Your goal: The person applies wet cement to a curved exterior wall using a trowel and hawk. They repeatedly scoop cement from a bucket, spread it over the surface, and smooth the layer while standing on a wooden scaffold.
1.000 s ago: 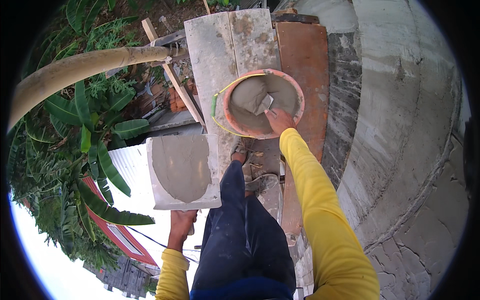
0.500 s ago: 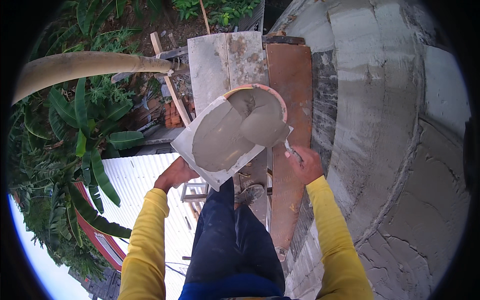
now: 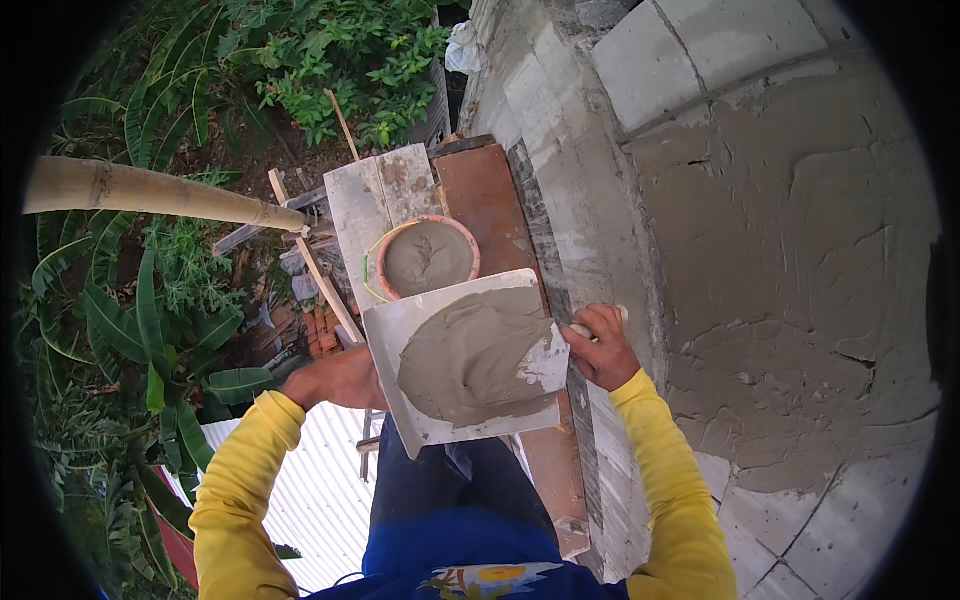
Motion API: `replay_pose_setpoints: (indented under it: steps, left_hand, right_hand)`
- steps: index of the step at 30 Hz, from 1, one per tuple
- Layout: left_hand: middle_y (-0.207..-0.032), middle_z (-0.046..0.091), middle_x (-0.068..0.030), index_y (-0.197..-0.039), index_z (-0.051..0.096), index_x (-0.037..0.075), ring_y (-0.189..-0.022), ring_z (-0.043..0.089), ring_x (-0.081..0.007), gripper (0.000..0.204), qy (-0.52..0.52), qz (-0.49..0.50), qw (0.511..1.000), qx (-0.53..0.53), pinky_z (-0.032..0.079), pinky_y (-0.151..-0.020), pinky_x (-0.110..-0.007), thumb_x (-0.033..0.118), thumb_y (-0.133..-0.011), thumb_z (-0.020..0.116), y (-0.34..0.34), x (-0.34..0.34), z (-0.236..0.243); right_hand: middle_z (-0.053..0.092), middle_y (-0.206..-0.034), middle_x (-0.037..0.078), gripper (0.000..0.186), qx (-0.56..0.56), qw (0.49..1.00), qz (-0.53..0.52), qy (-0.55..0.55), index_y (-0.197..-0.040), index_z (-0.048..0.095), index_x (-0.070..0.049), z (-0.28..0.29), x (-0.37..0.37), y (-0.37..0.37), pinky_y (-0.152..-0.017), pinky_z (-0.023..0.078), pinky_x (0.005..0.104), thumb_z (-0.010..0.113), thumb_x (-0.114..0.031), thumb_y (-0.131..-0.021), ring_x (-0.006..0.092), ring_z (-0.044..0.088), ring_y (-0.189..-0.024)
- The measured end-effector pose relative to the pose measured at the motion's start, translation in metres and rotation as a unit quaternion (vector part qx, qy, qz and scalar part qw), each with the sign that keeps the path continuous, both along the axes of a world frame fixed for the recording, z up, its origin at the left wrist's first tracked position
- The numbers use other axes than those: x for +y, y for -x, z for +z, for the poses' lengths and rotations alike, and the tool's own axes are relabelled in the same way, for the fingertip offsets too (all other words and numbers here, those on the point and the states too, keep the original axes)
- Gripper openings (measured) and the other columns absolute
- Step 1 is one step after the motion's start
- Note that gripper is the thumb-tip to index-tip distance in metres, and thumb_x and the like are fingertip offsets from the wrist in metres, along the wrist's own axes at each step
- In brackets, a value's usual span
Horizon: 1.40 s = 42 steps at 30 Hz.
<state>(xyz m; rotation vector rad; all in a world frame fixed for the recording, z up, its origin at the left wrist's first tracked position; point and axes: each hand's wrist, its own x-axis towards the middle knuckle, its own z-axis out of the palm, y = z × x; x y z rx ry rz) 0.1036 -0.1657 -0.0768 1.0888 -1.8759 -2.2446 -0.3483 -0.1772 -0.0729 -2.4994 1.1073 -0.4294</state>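
Observation:
A pale, square mortar board (image 3: pixel 405 425) carrying a spread mound of grey mortar (image 3: pixel 465 355) is held in front of my body by my left hand (image 3: pixel 335 377), whose fingers are hidden beneath the board. My right hand (image 3: pixel 600 350) is closed around a trowel (image 3: pixel 615 318) at the board's right edge; the trowel's mortar-smeared blade lies against the load on the board. Just beyond the board, an orange bucket (image 3: pixel 425 260) of wet mortar, with a yellow-and-green handle, stands on wooden planks (image 3: pixel 355 210).
A wall of pale blocks (image 3: pixel 700 60) with fresh grey plaster (image 3: pixel 760 280) runs along my right. To the left, a bamboo pole (image 3: pixel 180 200), wooden struts (image 3: pixel 315 270), banana plants (image 3: pixel 120 320) and a white corrugated roof (image 3: pixel 320 510) lie beside and below the planks.
The trowel has left the bucket with mortar, which now sits spread on the board. The board has moved right between my hands, and the view has shifted toward the plastered wall.

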Motion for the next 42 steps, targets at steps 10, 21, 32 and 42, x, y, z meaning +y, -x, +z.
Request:
replay_pose_setpoints:
  steps: [10,21,32,42]
  left_hand:
    - [-0.145,0.062,-0.0194,-0.151,0.050,0.003,-0.132,0.060,-0.0325,0.082,0.098,-0.090,0.991,-0.024,0.049,-0.112,-0.045,0.023,-0.082,0.091,0.024,0.046,0.065]
    - [-0.151,0.058,-0.0178,-0.155,0.046,0.004,-0.136,0.057,-0.0311,0.091,0.156,-0.215,0.964,-0.032,0.046,-0.117,-0.045,0.020,-0.079,0.093,0.113,0.054,0.131]
    - [-0.150,0.060,-0.0167,-0.152,0.048,-0.001,-0.138,0.055,-0.0280,0.086,0.051,-0.085,0.995,-0.001,0.045,-0.118,-0.044,0.014,-0.079,0.092,0.148,0.112,0.133]
    - [-0.146,0.063,-0.0141,-0.148,0.052,-0.002,-0.132,0.060,-0.0232,0.076,0.060,0.040,0.993,0.089,0.049,-0.114,-0.040,0.009,-0.082,0.088,0.204,0.161,0.165]
  right_hand:
    - [0.060,-0.124,0.017,0.042,0.055,0.964,-0.256,0.048,-0.117,0.071,-0.004,0.095,0.177,0.105,-0.102,0.046,0.0502,0.078,0.000,-0.076,0.0403,0.057,-0.120]
    - [0.064,-0.072,0.007,0.049,-0.083,0.777,-0.314,-0.539,-0.096,0.074,-0.005,0.230,0.222,0.114,-0.069,0.049,0.0368,0.061,-0.051,-0.105,0.0199,0.060,-0.069]
    - [0.067,-0.096,0.020,0.030,-0.076,0.833,-0.536,-0.111,-0.115,0.065,0.000,0.255,0.403,0.114,-0.081,0.053,0.0491,0.070,-0.027,-0.101,0.0423,0.066,-0.087]
    - [0.064,-0.103,0.012,0.031,0.103,0.886,-0.443,0.086,-0.106,0.070,-0.003,0.250,0.409,0.071,-0.080,0.054,0.0447,0.082,-0.015,-0.081,0.0320,0.063,-0.097]
